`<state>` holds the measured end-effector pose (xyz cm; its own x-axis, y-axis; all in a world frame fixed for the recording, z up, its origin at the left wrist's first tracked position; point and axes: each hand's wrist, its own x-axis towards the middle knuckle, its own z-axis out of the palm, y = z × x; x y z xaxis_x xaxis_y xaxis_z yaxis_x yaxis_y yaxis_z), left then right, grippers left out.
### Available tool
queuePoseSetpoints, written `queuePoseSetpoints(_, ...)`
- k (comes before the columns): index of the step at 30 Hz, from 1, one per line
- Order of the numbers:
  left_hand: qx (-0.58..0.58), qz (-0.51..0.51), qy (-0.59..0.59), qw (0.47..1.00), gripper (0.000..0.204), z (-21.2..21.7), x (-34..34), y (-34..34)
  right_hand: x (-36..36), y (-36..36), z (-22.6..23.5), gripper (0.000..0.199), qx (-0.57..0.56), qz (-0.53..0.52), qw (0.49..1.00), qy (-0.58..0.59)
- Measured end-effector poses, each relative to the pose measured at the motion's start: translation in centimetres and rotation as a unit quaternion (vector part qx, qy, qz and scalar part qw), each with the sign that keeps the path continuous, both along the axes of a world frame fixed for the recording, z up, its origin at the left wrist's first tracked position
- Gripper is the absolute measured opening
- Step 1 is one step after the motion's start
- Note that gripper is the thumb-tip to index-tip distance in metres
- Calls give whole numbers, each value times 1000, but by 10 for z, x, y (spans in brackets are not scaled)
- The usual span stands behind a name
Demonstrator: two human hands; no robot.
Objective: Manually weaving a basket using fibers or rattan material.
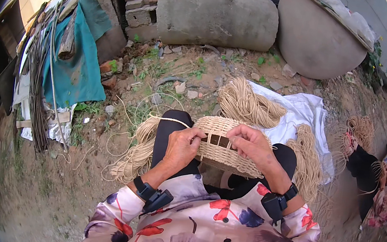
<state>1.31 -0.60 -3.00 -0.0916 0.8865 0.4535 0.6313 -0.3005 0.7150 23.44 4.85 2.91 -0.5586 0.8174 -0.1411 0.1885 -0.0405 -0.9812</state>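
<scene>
Mid-frame, left hand (182, 145) and right hand (252, 144), fingers pinching the half-woven oval tan straw basket (221, 149) on the lap.

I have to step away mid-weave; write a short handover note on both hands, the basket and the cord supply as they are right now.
Left hand: gripping the woven basket at its left side, a pale cord running out from it.
Right hand: fingers pinching at the basket's top edge.
Basket: lies on its side across the lap, with a small rectangular gap showing in its wall.
Supply: cord bundles on the white cloth ahead, more by the left knee.
Done: most of the wall is woven.
Left: closing that gap, it seems; the far side is hidden.
</scene>
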Motion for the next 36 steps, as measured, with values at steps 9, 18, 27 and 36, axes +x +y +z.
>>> queuePoseSetpoints(9, -123, -56, -112, 984, 28, -19, 7, 18, -29, -4, -2, 9, 400, 39, 899, -173)
queuePoseSetpoints(18, -351, -159, -405, 829, 46, 0, -5, 20, -56, -13, -16, 14, 528, 73, 754, -384)
queuePoseSetpoints(27, -125, -75, -40, 989, 29, 23, -2, 15, -46, 4, 2, 7, 293, 76, 913, -272)
queuePoseSetpoints(36, -233, -262, -467, 812, 19, 48, 28, -4, 13, -12, 37, 16, 10, 48, 997, 62)
